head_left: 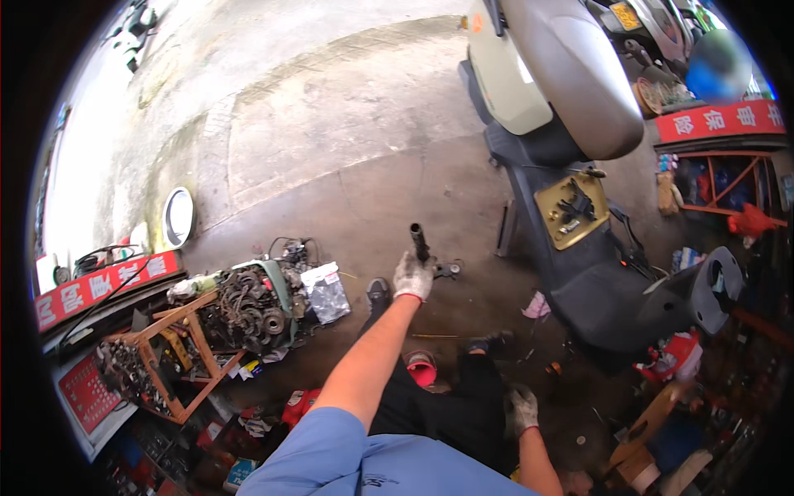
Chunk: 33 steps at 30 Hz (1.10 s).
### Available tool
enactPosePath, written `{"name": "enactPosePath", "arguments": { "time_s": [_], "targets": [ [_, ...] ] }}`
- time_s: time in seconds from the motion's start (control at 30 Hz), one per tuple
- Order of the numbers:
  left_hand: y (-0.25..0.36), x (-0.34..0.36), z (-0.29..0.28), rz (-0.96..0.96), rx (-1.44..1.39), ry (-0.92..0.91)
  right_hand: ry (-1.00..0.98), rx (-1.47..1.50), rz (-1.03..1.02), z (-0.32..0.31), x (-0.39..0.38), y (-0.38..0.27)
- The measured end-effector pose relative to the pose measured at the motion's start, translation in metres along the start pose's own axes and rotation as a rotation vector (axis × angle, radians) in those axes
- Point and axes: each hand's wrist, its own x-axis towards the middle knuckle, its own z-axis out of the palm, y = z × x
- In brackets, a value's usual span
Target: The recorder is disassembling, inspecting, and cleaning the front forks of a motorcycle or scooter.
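Note:
In front of me, my left hand (413,277), in a pale, soiled work glove, is closed around a dark metal tube (419,240). The tube's round open end points up and away from me. Just right of that hand is a small dark metal part with a round end (449,270); whether it joins the tube cannot be told. Beside my right thigh, low down, is my gloved right hand (523,408). Its fingers are too small and shadowed to read. A red bucket (421,369) stands between my legs.
A partly stripped scooter (571,273) stands at right, with a gold tray (571,211) of small parts on it. At left are a heap of greasy metal parts (248,306), a silver plastic bag (327,295) and an orange frame (186,355). A red box (674,360) lies lower right.

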Motion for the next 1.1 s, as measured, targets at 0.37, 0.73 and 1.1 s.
{"name": "enactPosePath", "arguments": {
  "time_s": [0.37, 0.73, 1.1],
  "targets": [
    [0.007, -0.003, 0.008, -0.063, -0.098, 0.104, 0.273, -0.634, -0.448, -0.015, 0.235, -0.122],
    [-0.029, -0.014, 0.028, -0.06, -0.241, 0.188, 0.269, -1.361, -0.515, 0.013, 0.377, -0.291],
    [-0.005, -0.001, 0.027, -0.004, -0.217, 0.211, 0.463, -1.24, -0.78, 0.001, 0.451, -0.275]
  ]
}}
